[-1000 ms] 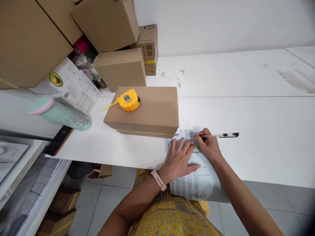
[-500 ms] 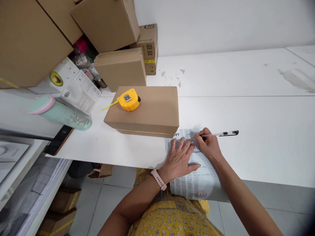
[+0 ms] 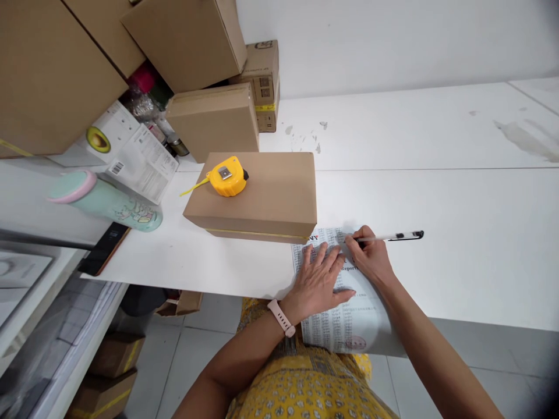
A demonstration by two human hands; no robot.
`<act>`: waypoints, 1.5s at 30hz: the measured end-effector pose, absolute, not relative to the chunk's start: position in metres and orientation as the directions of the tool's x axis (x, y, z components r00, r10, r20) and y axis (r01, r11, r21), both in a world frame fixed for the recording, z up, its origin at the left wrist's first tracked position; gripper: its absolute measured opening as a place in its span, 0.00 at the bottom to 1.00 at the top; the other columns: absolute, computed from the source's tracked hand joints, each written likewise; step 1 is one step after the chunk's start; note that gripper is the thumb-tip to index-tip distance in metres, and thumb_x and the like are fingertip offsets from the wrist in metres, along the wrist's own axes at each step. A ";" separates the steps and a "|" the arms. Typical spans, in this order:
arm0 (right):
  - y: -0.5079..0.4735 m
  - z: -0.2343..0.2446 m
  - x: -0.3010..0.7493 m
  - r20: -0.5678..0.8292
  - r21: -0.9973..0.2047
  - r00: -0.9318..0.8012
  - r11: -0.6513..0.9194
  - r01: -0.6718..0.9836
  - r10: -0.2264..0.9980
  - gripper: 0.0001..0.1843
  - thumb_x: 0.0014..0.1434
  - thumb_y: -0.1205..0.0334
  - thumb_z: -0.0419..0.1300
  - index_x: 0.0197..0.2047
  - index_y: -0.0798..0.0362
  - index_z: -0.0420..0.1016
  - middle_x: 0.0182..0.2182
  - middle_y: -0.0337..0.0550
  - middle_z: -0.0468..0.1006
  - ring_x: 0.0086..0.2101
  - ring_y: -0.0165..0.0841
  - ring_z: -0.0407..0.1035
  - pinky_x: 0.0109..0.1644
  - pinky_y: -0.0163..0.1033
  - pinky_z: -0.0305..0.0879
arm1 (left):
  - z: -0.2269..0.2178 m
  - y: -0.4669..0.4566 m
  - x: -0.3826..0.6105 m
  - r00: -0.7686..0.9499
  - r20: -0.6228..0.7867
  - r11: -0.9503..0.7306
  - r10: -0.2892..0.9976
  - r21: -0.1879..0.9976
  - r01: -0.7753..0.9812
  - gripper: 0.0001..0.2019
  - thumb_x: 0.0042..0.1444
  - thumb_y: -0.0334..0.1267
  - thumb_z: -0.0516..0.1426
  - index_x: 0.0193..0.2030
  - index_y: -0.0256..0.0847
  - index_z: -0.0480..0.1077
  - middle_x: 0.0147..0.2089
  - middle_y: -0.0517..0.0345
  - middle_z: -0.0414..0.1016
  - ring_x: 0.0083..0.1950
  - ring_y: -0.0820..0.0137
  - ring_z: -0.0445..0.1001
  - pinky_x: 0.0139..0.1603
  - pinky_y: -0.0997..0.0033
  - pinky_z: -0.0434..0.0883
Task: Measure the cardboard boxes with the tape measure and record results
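A printed sheet of paper [image 3: 345, 320] lies at the near edge of the white table [image 3: 437, 203] and hangs a little over it. My left hand [image 3: 318, 281] rests flat on the sheet with its fingers spread, a pale watch on the wrist. My right hand [image 3: 370, 258] pinches a white pen [image 3: 388, 237] with its tip on the top of the sheet. A flat cardboard box [image 3: 257, 195] stands just left of the sheet, and a yellow tape measure [image 3: 227, 176] sits on its lid.
Stacked cardboard boxes [image 3: 192, 41] crowd the back left corner. A white avocado-printed carton [image 3: 117, 145], a mint bottle with a pink lid [image 3: 105, 201] and a dark phone [image 3: 103, 249] lie at the left. More boxes [image 3: 109, 361] stand on the tiled floor below.
The pen tip and my right hand have shifted very slightly on the sheet. My left hand stays flat in the same place.
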State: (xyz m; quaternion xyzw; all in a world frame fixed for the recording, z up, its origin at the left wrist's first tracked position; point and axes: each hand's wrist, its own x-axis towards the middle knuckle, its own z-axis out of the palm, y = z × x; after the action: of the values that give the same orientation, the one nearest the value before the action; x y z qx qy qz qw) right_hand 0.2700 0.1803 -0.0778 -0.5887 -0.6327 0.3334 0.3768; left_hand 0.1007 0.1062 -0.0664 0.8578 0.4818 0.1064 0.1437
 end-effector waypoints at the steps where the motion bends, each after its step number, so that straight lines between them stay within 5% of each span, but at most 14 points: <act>1: 0.180 -0.077 0.270 0.084 -0.865 -0.025 0.085 0.495 0.996 0.13 0.60 0.55 0.60 0.29 0.48 0.62 0.17 0.30 0.63 0.19 0.27 0.57 0.22 0.35 0.54 | -0.066 0.106 0.101 0.513 0.044 -0.494 0.857 0.349 0.796 0.38 0.66 0.61 0.52 0.72 0.34 0.55 0.77 0.46 0.54 0.77 0.48 0.47 0.75 0.36 0.47; 45: 0.181 -0.073 0.270 0.078 -0.844 0.024 0.053 0.534 0.997 0.12 0.59 0.56 0.60 0.28 0.47 0.61 0.17 0.31 0.65 0.19 0.29 0.59 0.24 0.36 0.56 | -0.065 0.107 0.101 0.510 0.046 -0.491 0.859 0.357 0.795 0.36 0.65 0.60 0.53 0.71 0.37 0.57 0.76 0.46 0.55 0.77 0.49 0.48 0.75 0.38 0.45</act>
State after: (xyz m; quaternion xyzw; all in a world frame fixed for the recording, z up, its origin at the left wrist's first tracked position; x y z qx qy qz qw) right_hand 0.2696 0.1807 -0.0725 -0.6127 -0.6246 0.3129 0.3694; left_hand 0.1007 0.1068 -0.0649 0.8563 0.4829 0.1096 0.1465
